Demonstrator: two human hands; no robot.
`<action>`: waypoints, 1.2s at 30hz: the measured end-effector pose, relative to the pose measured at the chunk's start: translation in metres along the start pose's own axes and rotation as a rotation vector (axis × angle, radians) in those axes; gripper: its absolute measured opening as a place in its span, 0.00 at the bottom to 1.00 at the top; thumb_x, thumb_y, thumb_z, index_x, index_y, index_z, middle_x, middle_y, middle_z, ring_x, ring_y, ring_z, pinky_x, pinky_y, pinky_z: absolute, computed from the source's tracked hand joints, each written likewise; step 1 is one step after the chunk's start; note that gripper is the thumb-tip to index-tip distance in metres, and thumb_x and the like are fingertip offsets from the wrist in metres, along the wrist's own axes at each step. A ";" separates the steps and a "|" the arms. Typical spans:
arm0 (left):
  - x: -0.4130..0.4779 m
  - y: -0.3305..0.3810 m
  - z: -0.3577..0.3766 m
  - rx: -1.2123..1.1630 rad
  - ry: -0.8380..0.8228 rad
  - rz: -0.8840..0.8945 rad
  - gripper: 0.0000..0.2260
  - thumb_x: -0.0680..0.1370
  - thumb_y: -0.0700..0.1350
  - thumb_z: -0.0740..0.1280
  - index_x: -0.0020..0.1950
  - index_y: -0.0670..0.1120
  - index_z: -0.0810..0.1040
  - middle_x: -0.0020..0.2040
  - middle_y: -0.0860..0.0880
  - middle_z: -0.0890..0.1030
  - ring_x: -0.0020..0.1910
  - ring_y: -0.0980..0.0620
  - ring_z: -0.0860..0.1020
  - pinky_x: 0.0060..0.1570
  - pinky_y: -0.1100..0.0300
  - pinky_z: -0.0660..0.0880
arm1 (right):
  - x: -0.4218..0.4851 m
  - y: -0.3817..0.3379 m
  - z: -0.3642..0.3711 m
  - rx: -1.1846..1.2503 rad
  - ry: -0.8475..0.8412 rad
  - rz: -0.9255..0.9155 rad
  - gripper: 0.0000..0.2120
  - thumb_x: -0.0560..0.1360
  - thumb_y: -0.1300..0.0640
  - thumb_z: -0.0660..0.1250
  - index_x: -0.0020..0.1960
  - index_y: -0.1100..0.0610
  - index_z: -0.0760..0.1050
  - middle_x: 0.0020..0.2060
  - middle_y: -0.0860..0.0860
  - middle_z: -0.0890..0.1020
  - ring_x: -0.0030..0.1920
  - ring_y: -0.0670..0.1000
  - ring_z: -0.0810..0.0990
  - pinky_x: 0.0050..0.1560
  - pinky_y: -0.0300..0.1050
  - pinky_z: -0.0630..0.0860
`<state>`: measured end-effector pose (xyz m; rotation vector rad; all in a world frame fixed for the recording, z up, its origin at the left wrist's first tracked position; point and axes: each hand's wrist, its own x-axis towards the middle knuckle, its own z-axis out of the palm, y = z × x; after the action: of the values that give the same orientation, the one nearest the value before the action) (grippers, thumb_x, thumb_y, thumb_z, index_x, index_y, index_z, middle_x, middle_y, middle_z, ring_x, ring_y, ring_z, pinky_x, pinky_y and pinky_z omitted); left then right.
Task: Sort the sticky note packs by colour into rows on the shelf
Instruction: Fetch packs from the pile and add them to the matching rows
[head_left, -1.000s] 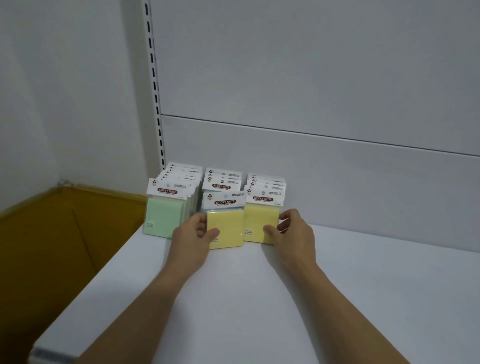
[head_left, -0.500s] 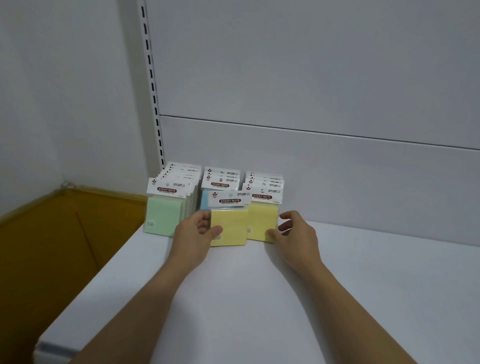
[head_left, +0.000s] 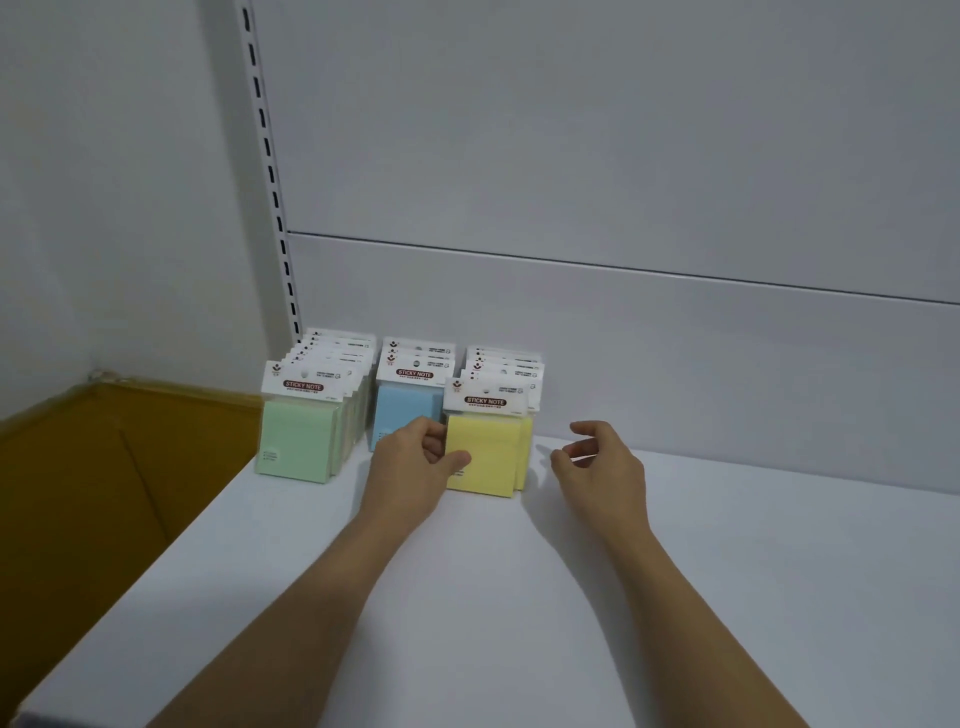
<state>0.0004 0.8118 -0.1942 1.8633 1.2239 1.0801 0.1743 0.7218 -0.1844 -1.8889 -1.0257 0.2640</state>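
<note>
Green pack (head_left: 297, 441), blue pack (head_left: 400, 413), yellow pack (head_left: 485, 457)

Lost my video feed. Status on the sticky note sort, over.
Left hand pinches front yellow pack, at head of yellow row. Right hand open, beside it, touching nothing. Green row, blue row alongside; nothing in the way.

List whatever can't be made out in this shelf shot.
- Head view: the colours of the packs behind the front yellow pack. It hides them, and only their header cards show.
- Head view: the lower right corner of the front blue pack, covered by the left hand.
- Head view: the small print on the header cards, too small to read.
- Head view: the cardboard box, cut off by the left edge.
</note>
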 end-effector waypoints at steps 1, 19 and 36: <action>-0.001 0.000 0.001 -0.007 0.010 0.002 0.10 0.70 0.44 0.76 0.48 0.46 0.79 0.38 0.52 0.79 0.35 0.57 0.76 0.37 0.69 0.71 | 0.000 -0.001 0.001 -0.009 -0.003 -0.007 0.17 0.74 0.56 0.67 0.62 0.53 0.71 0.46 0.47 0.81 0.46 0.48 0.78 0.46 0.42 0.69; 0.000 -0.004 -0.001 0.078 -0.025 0.085 0.18 0.70 0.52 0.75 0.56 0.46 0.79 0.41 0.56 0.78 0.39 0.58 0.76 0.47 0.59 0.77 | -0.005 -0.004 0.004 -0.146 -0.014 -0.007 0.22 0.74 0.54 0.68 0.67 0.52 0.71 0.58 0.49 0.79 0.59 0.49 0.76 0.57 0.43 0.70; -0.047 0.050 -0.107 0.795 -0.058 0.222 0.27 0.75 0.62 0.63 0.71 0.52 0.67 0.67 0.51 0.73 0.65 0.50 0.69 0.64 0.54 0.66 | -0.026 -0.058 -0.042 -0.583 -0.210 -0.454 0.40 0.73 0.34 0.61 0.78 0.47 0.50 0.78 0.49 0.51 0.78 0.52 0.48 0.76 0.56 0.46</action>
<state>-0.0859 0.7589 -0.1168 2.6484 1.5817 0.6693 0.1498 0.6885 -0.1208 -2.0834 -1.7839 -0.1238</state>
